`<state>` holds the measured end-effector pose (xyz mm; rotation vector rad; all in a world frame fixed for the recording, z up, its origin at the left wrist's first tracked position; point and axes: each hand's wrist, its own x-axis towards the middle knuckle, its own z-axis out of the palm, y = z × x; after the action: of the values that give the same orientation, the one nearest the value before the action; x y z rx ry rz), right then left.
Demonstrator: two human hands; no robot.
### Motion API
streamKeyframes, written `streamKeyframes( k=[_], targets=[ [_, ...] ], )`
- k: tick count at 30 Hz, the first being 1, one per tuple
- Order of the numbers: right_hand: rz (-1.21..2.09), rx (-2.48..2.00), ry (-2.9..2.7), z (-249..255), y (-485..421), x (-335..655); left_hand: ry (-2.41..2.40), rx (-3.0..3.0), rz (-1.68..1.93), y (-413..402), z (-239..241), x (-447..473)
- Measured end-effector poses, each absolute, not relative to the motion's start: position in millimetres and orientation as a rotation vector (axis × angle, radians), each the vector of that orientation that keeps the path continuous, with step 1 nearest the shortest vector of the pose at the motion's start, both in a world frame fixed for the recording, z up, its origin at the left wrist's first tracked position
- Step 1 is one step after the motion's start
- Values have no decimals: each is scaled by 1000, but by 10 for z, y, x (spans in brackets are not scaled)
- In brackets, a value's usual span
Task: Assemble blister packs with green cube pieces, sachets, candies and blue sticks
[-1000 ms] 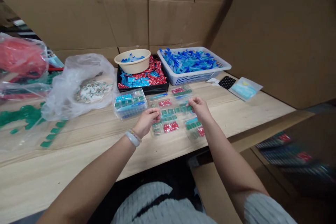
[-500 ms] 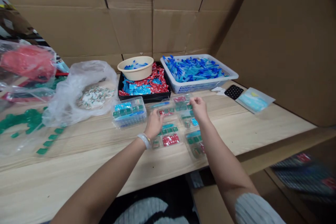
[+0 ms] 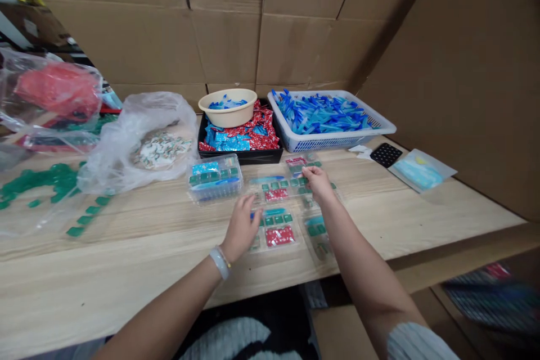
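While right hand [image 3: 319, 183] pinches, left hand [image 3: 241, 228] drawn back, by near tray [image 3: 263, 244]

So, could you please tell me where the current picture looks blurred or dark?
In the head view, the patterned things at lower right are smeared; also there, the right cardboard is dim, the table brighter, and the left hand slightly soft.

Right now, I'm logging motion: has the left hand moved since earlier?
Yes: the left hand has moved nearer the camera, away from the black bin.
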<state>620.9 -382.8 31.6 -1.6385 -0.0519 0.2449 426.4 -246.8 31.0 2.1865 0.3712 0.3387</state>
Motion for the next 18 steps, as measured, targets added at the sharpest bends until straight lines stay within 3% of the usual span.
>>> streamKeyframes(
  k=[4,10,12,16,18],
  targets=[
    [299,-1605,-69,363,-3773,6083,666,1467,120,-2434,388,4279],
    [362,-1427,-116,355,-3811,5729,503,844,140,-2599,595,4429],
    [280,-1543,-161,415,-3922,5655,455,903,173,-2540,702,4524],
    [-258,-1943,-457,827,-4124,5701,170,1549,-72,-2222,990,4834],
    [-261,-2031,-782,1056,-4108,5783,-37,1895,-254,-2101,1169,5047]
  ],
)
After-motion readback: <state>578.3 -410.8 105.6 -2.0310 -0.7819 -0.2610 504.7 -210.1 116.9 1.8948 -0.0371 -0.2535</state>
